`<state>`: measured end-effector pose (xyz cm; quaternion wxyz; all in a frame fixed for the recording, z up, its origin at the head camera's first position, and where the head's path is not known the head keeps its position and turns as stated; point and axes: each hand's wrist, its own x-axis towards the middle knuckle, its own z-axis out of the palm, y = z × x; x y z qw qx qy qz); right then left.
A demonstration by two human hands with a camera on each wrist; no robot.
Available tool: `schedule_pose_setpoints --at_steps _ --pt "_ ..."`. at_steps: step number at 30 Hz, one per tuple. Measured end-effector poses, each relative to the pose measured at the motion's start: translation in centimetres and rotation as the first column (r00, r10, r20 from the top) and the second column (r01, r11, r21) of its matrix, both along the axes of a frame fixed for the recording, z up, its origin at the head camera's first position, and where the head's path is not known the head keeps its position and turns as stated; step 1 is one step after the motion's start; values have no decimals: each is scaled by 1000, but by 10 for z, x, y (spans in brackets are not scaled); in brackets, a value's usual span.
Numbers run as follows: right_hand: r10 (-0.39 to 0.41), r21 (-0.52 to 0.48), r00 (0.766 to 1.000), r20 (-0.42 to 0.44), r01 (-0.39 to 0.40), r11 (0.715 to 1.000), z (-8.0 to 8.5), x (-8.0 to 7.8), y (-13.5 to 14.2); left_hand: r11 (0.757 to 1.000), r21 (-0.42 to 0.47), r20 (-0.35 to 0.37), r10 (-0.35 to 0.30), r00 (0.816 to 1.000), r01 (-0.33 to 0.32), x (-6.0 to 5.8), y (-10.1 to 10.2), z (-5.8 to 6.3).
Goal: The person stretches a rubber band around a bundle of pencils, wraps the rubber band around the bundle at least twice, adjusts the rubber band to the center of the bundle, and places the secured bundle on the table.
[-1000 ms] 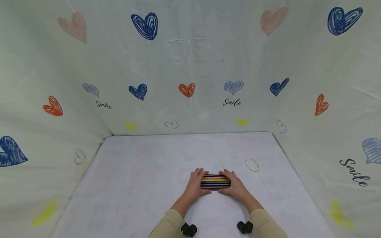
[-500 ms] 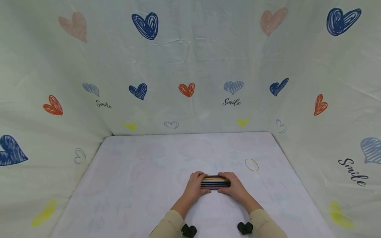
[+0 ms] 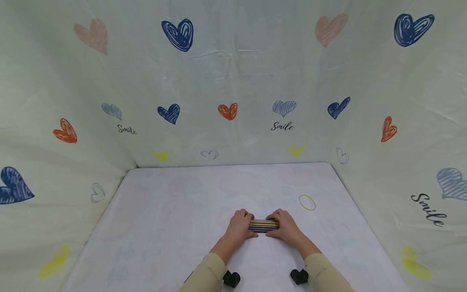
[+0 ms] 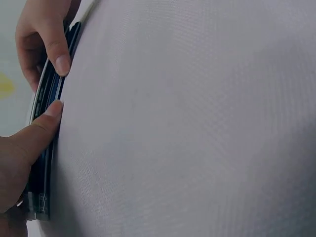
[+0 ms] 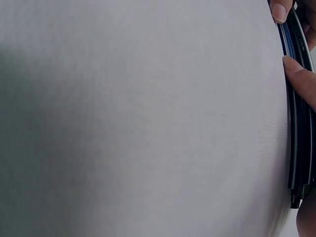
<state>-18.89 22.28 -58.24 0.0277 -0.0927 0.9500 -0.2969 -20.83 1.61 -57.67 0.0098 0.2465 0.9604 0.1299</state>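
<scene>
A bundle of slim, mostly dark pens point(image 3: 262, 226), with yellow and purple among them, lies side to side near the front middle of the white table. My left hand point(image 3: 238, 226) grips its left end, thumb on the near side and fingers over the far side. At the right end, my right hand point(image 3: 286, 228) holds it the same way. Seen from the left wrist, the pens point(image 4: 42, 168) are stacked in layers, both thumbs pressing their near side. The right wrist view shows uneven pen ends point(image 5: 298, 190) beside my right hand.
A thin yellow ring like a rubber band point(image 3: 299, 199) lies on the table, right of and beyond the pens. Black heart-shaped pieces point(image 3: 231, 279) show by both cuffs. A heart-printed curtain point(image 3: 233, 81) surrounds the table's back and sides.
The pens have gone from a wide flat spread to a narrower, tighter bundle as fingers and thumbs drew together. Both hands have moved slightly closer to each other.
</scene>
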Motion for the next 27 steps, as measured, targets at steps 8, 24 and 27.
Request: schedule_pose_setpoints --at_steps 8,24,27 --pt "36 -67 999 33 -34 997 2 -3 -2 995 -77 63 -52 997 57 -7 1 1" --pt "66 15 988 141 -69 998 16 -6 -9 990 -126 137 -49 989 66 -6 7 9" --pt "78 4 983 166 -79 997 17 -6 -8 988 -136 144 -52 988 71 -6 6 10"
